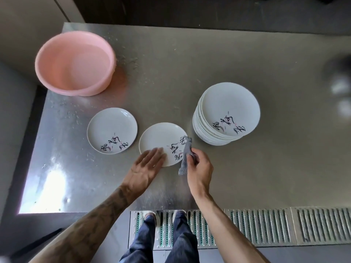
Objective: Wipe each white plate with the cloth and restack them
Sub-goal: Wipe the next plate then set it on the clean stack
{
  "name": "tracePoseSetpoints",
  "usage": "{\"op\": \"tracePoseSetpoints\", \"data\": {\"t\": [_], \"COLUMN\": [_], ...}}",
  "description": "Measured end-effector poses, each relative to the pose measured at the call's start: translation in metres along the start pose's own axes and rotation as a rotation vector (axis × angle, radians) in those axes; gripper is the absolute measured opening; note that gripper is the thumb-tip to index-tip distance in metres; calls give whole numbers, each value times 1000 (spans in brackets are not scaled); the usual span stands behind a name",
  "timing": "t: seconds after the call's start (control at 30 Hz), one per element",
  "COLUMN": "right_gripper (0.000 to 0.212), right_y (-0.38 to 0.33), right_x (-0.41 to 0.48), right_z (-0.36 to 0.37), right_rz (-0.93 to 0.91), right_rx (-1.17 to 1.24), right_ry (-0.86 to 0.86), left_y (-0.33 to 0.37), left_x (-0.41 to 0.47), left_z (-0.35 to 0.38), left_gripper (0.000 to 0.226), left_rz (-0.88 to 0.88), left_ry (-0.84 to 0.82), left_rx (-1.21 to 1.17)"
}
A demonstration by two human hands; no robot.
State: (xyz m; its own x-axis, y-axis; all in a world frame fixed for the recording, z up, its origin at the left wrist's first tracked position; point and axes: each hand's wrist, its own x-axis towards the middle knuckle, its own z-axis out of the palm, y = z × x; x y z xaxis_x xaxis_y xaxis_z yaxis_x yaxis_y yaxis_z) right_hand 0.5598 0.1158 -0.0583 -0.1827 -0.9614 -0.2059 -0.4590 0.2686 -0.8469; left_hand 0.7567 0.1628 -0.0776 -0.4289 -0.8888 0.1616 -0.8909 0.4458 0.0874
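Left hand point(147, 161) flat, steadying centre plate point(161, 141); right hand point(199, 168) pinching cloth point(185, 154); sweep across whole face, rim included

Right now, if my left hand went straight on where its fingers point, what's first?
The left hand rests on the middle plate; sliding on across it, it would likely reach the plate stack next, narrowly missing the cloth.

Tattooed left forearm point(106, 209); dark jeans point(144, 242); pale shoes point(150, 215).
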Motion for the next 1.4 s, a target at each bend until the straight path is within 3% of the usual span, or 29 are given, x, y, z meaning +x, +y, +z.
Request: {"op": "tracePoseSetpoints", "data": {"t": [0.17, 0.3, 0.33, 0.47, 0.57, 0.63, 0.83, 0.93, 1.03, 1.1, 1.23, 1.4], "right_gripper": [19, 19, 20, 24, 28, 28, 27, 29, 41, 41, 32, 28], "right_y": [-26, -59, -68, -98, -107, -115, -143, -151, -156, -159, -168, -155], "right_x": [10, 20, 20, 3, -10, -6, 28, 10, -18, -19, 3, 14], "right_z": [-2, -1, -1, -2, -8, -15, -41, -40, -30, -33, -52, -67], "right_rz": [-53, -141, -185, -539, -805, -882, -558, -712, -957, -1004, -767, -374], "right_rx": [66, 161, 164, 51, -88, -137, -75, -151, -229, -223, -131, -21], "right_ry": [52, 64, 52, -61, -158, -206, -183, -205, -351, -365, -182, -87], "left_y": [0, 12, 12, 16, 18, 18, 16, 15, 18, 18, 19, 16], "left_x": [21, 34, 36, 38, 37, 35, 28, 28, 28, 28, 26, 26], "left_z": [-30, -63, -71, -100, -118, -126, -143, -145, -148, -153, -166, -167], "left_gripper": [33, 11, 14, 44, 38, 34, 37, 42, 36, 34, 34, 42], "left_rz": [-188, -457, -535, -734, -858, -895, -868, -871, -888, -873, -824, -840], "left_ry": [33, 100, 123, 175, 192, 188, 202, 197, 218, 222, 202, 277], "left_rx": [-210, -400, -493, -982, -1322, -1427, -1558, -1579, -1578, -1585, -1607, -1677]}}
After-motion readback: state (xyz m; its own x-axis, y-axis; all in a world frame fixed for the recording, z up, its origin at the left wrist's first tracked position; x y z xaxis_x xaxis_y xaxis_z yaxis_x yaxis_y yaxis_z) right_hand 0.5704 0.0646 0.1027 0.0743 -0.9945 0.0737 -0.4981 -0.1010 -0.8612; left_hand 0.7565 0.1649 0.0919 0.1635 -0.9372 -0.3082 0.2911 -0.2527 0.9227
